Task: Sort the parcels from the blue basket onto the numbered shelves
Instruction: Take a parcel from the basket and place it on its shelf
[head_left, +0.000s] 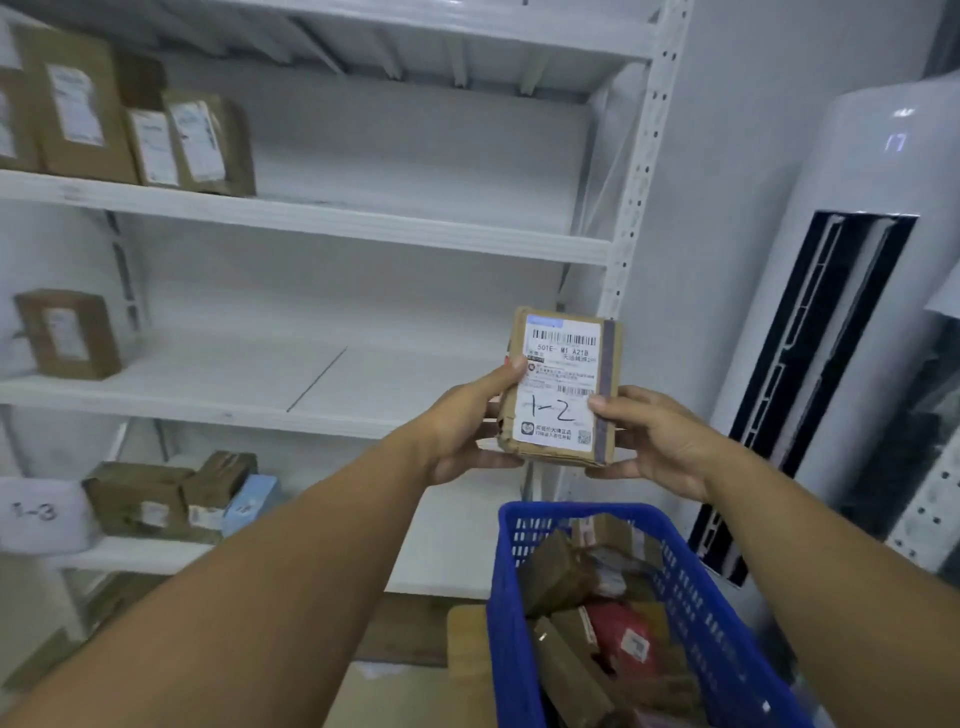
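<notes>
Outstretched, left hand (462, 431) and right hand (657, 441) grip upright parcel (561, 387).

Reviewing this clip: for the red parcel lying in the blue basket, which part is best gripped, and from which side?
Judging by its pose, the red parcel is best pinched at its exposed upper face from above: brown parcels crowd its sides, and the blue basket walls block any sideways approach.

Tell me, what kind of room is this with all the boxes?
Probably a parcel pickup or sorting room. White metal shelves hold labelled cardboard parcels, one shelf carries a tag reading 1-3, and both hands hold a parcel marked 1-2 above a blue basket of more.
</notes>
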